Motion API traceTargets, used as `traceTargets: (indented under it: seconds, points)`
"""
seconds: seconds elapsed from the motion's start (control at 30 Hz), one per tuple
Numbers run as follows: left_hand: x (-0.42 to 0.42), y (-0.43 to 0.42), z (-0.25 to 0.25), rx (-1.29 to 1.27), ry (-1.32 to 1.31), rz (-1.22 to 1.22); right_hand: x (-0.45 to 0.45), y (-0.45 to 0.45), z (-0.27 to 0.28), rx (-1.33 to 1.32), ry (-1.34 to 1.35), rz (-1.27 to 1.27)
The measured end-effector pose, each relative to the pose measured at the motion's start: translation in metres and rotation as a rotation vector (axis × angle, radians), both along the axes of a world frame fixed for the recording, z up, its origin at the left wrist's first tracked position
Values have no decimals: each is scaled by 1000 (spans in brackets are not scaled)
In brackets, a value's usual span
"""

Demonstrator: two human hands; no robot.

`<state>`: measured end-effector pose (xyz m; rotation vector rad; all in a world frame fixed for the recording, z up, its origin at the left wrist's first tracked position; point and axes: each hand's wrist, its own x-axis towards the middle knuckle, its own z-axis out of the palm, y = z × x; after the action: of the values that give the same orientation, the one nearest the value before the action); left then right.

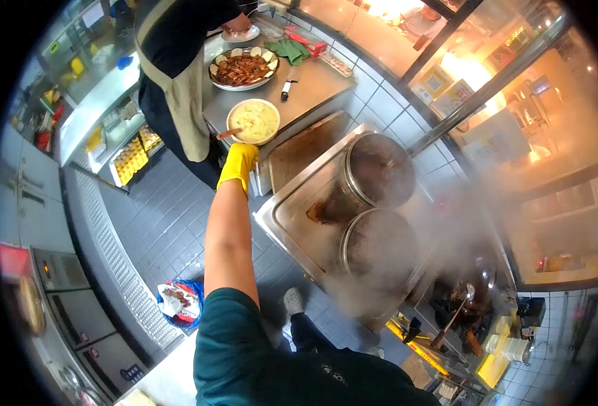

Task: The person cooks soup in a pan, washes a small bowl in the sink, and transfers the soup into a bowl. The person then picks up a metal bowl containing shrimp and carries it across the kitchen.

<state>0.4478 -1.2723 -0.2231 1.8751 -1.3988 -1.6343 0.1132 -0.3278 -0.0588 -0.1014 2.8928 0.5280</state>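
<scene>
My left hand (241, 164), in a yellow glove, reaches out and grips the near rim of a round bowl (272, 139). Pale yellow food with green bits (253, 119) fills the bowl, and an orange-brown handle (228, 134) sticks out over its left side. The bowl is at the near edge of the steel counter (312, 84). Just beyond it stands a large dish of brown, saucy food (243, 70) ringed with pale slices. The glove and rim hide some of my fingers. My right hand is out of view.
Steam rises over two large round pots (380, 169) on a steel stove (299, 196) at right. A co-worker (177, 61) stands left of the counter, a hand at a white plate (241, 34). A knife-like tool (286, 90) and green cloth (287, 51) lie there. A blue-lined bin (181, 302) is on the floor.
</scene>
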Motion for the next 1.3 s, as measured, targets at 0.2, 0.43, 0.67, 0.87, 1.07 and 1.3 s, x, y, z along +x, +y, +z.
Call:
traceTargets:
  seconds: [0.2, 0.43, 0.67, 0.87, 1.07, 1.3]
  points:
    - [-24, -30, -9, 73, 103, 43, 11, 5, 2, 34, -36, -42]
    - [-24, -31, -40, -37, 495, 130, 48, 62, 3, 18, -93, -106]
    - [-24, 180, 163, -435, 591, -12, 261, 313, -54, 53, -401, -393]
    - [-34, 402, 117, -1157, 204, -434, 371, 452, -176, -27, -605, -452]
    - [-6, 634, 23, -1077, -249, -915, 412, 523, -291, -209, -704, -489]
    - [-68, 925, 19, -487, -318, -1595, 432, 630, -324, -591, -509, -825]
